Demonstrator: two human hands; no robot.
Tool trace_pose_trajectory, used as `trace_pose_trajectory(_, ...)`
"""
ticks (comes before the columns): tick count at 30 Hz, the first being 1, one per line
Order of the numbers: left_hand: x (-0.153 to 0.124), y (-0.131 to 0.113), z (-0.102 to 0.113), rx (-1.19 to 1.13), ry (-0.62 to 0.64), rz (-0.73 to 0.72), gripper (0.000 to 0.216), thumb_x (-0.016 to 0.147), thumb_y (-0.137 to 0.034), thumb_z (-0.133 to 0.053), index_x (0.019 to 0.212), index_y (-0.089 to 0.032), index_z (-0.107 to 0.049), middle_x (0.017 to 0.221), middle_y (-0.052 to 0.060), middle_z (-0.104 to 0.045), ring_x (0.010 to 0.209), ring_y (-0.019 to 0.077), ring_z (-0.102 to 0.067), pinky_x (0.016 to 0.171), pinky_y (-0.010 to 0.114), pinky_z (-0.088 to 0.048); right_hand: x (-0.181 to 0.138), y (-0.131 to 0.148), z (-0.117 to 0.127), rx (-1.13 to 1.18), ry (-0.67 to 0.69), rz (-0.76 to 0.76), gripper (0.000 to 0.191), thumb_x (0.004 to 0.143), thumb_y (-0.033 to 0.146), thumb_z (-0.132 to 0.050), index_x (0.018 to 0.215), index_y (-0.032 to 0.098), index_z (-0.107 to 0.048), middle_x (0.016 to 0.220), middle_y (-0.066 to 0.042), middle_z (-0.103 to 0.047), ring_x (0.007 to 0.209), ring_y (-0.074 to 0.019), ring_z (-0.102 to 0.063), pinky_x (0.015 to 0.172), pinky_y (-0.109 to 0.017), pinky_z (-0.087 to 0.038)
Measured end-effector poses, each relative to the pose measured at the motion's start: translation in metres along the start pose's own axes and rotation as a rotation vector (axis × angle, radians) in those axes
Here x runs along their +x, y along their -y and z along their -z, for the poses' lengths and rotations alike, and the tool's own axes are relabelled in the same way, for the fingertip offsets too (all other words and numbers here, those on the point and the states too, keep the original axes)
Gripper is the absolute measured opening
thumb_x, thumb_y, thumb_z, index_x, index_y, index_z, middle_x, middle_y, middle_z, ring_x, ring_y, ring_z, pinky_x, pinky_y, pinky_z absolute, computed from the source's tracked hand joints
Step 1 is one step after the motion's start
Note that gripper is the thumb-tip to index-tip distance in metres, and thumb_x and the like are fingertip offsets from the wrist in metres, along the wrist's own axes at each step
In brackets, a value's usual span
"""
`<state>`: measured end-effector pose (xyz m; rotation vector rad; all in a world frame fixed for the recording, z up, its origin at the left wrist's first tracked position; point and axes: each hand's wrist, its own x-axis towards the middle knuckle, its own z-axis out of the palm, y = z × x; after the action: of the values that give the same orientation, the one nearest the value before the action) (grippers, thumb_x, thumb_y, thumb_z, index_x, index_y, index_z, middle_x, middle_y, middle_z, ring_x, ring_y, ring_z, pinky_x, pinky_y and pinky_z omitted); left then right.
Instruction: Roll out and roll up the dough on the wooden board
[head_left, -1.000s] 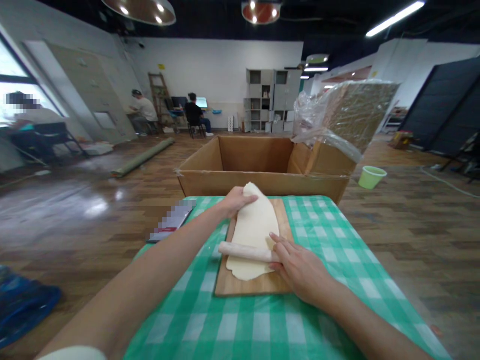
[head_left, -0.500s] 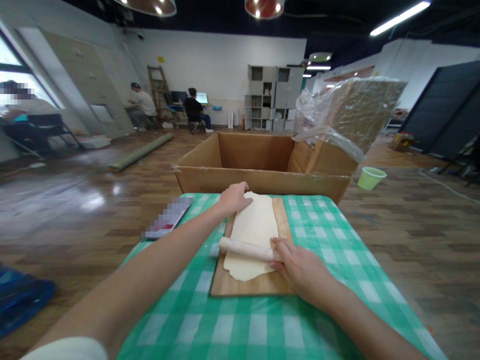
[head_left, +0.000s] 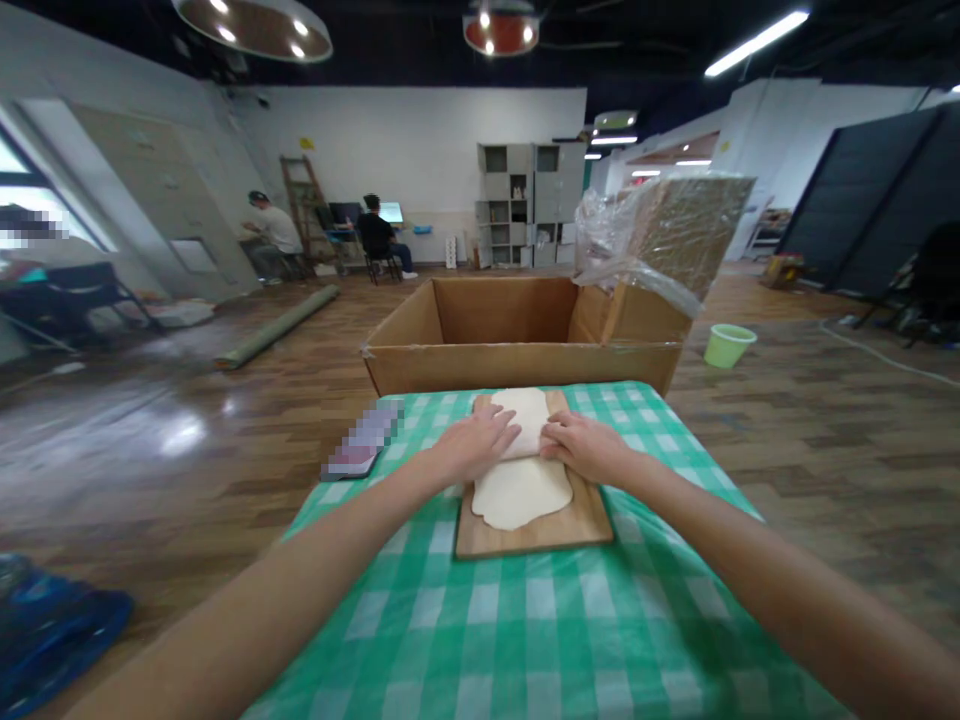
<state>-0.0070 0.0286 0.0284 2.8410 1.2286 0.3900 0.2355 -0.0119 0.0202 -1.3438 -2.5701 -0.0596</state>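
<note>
A pale sheet of dough (head_left: 521, 492) lies on a wooden board (head_left: 592, 520) on a table with a green checked cloth (head_left: 525, 620). A rolling pin (head_left: 531, 438) lies across the middle of the dough, with dough wrapped over it. My left hand (head_left: 480, 447) is closed over the pin's left end and my right hand (head_left: 586, 447) over its right end. The hands hide most of the pin. Beyond the pin, the far part of the dough reaches the board's back edge.
An open cardboard box (head_left: 517, 365) stands right behind the table, with a plastic-wrapped block (head_left: 675, 235) on its right corner. A flat blurred object (head_left: 364, 440) lies at the table's left edge. On the floor are a green bucket (head_left: 729, 345) and a blue bag (head_left: 52, 630). People (head_left: 379, 235) sit far back.
My left hand let go of the dough's far end and came back onto the pin. The pin has rolled away from me, from the near end to the middle.
</note>
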Motion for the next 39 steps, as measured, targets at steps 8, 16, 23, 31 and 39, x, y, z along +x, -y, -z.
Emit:
trace_pose_trajectory(8, 0.03, 0.034, -0.035, 0.148, -0.191, 0.191, 0.048, 0.109, -0.038, -0.027, 0.129, -0.011, -0.061, 0.127, 0.021, -0.063, 0.12, 0.0307, -0.061, 0.106, 0.044, -0.044, 0.037, -0.034, -0.021, -0.019, -0.004, -0.005, 0.05, 0.113, 0.041, -0.023, 0.145, 0.013, -0.048, 0.151, -0.017, -0.052, 0.14, -0.0228, -0.049, 0.112, -0.037, -0.038)
trace_pose_trajectory(16, 0.085, 0.07, -0.044, 0.117, -0.127, 0.145, 0.05, 0.098, -0.014, -0.04, 0.147, -0.011, -0.049, 0.137, 0.019, -0.061, 0.126, 0.0262, -0.06, 0.106, 0.035, -0.043, 0.1, -0.085, -0.033, -0.166, 0.041, -0.024, 0.037, 0.111, 0.031, -0.036, 0.133, 0.011, -0.059, 0.123, -0.018, -0.067, 0.121, -0.0271, -0.057, 0.107, -0.043, -0.04)
trace_pose_trajectory(23, 0.086, 0.074, -0.056, 0.067, 0.019, 0.155, 0.056, 0.107, -0.048, -0.029, 0.144, -0.015, -0.053, 0.148, 0.017, -0.058, 0.138, 0.0308, -0.053, 0.109, 0.042, -0.042, 0.097, -0.094, -0.051, -0.159, 0.097, 0.008, 0.042, 0.111, 0.039, -0.035, 0.141, 0.018, -0.056, 0.138, -0.016, -0.064, 0.132, -0.0306, -0.052, 0.113, -0.048, -0.034)
trace_pose_trajectory(31, 0.021, 0.021, -0.041, 0.117, -0.048, 0.178, 0.08, 0.103, -0.067, -0.021, 0.15, -0.006, -0.045, 0.158, 0.022, -0.045, 0.145, 0.0345, -0.045, 0.115, 0.047, -0.038, 0.049, -0.042, -0.038, -0.084, 0.009, -0.163, 0.076, 0.106, 0.061, -0.016, 0.148, 0.006, -0.048, 0.153, -0.022, -0.051, 0.149, -0.0311, -0.038, 0.12, -0.046, -0.028)
trace_pose_trajectory(39, -0.057, -0.037, -0.03, 0.115, -0.151, 0.088, 0.08, 0.102, -0.065, -0.035, 0.154, -0.004, -0.04, 0.159, 0.022, -0.043, 0.15, 0.0352, -0.037, 0.126, 0.049, -0.026, -0.022, 0.012, -0.03, -0.103, -0.026, -0.134, 0.087, 0.102, 0.068, -0.022, 0.157, 0.002, -0.037, 0.161, -0.024, -0.04, 0.151, -0.0354, -0.033, 0.125, -0.053, -0.02)
